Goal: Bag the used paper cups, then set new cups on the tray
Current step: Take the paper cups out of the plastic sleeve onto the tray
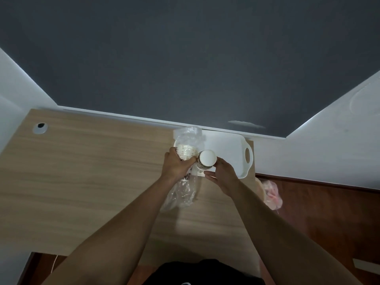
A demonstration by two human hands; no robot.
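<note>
A stack of new paper cups [186, 151] sits inside a clear plastic sleeve [183, 192] that trails down over the desk. My left hand [175, 164] grips the stack through the sleeve. My right hand [221, 174] holds a single paper cup [206, 160] by its side, its white bottom facing me, right beside the stack. Both hands hover over the left end of a white tray [230, 147] with a cut-out handle at the desk's far right corner.
The wooden desk [92, 171] has a cable hole [40, 127] at its far left. A pinkish plastic bag [271, 194] hangs off the desk's right edge above the dark red floor. A grey wall stands behind the desk.
</note>
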